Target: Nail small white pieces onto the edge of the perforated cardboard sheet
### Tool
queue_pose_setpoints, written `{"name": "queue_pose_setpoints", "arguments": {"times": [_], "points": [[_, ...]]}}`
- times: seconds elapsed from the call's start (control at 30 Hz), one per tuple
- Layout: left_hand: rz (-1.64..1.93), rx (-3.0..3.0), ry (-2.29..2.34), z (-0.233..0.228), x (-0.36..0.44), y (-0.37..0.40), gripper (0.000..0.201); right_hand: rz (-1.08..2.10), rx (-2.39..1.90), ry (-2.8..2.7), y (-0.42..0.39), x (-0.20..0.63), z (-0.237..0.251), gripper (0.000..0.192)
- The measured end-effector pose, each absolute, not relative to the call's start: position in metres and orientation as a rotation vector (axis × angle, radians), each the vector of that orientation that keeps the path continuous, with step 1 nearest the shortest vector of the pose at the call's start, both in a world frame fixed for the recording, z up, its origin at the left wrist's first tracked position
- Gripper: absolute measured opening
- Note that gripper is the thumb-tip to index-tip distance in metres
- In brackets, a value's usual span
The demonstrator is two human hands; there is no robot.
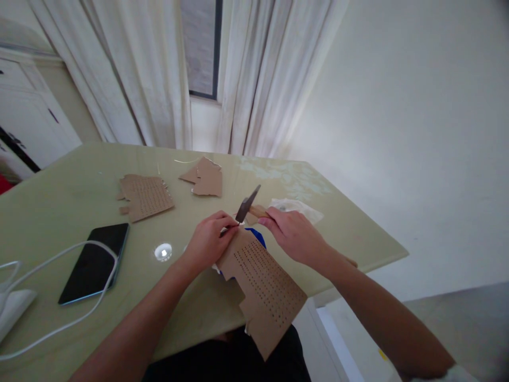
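The punched card [264,289] is lying nearest the camera, hanging partly over the table [59,212] edge toward the lap. Rows of small holes are being shown across its face. Its far corner is being pinned by the left hand [209,239], the fingers pressed together on the card just beside the hammer head; whether a nail or punch is being pinched there cannot be told.

A small hammer [247,204] is being held by the right hand [296,236], fingers clamped round the wooden handle, head tilted down and poised just above the left fingertips. Something blue [256,236] is showing under the card between the hands.

Farther off, two more card pieces are lying: a punched one [145,196] and a plain one [204,178]. A phone [95,262] with a white cable [59,254] looped over it is resting at the left. A white rag [296,207] is lying behind the right hand.

Risks, as judged: the left fingertips are being kept very near the strike point, so a glancing blow could be landing on them. The overhanging card is being left unsupported; it could be flexing or sliding under a strike, so that the hole row is being misplaced.
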State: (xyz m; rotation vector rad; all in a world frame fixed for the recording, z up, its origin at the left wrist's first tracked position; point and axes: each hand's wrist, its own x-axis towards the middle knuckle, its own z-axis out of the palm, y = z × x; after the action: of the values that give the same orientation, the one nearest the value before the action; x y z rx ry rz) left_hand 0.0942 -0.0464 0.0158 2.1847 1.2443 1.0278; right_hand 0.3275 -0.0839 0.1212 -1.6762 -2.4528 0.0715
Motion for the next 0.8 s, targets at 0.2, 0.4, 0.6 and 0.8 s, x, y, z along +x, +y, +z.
{"name": "queue_pose_setpoints", "arguments": {"times": [0.2,0.4,0.6,0.8], "points": [[1.050,2.114,1.229,0.015,0.094,-0.046,0.015,0.073,-1.681,-2.368,-0.083,0.326,0.115,0.036],[0.992,2.111,1.292,0.015,0.094,-0.046,0.019,0.148,-1.701,-2.409,-0.086,0.323,0.109,0.034],[0.998,2.098,1.291,0.014,0.095,-0.047,0.024,0.093,-1.714,-2.386,-0.090,0.325,0.098,0.033],[1.018,2.112,1.290,0.013,0.093,-0.046,0.031,0.128,-1.676,-2.392,-0.087,0.327,0.085,0.034]]}}
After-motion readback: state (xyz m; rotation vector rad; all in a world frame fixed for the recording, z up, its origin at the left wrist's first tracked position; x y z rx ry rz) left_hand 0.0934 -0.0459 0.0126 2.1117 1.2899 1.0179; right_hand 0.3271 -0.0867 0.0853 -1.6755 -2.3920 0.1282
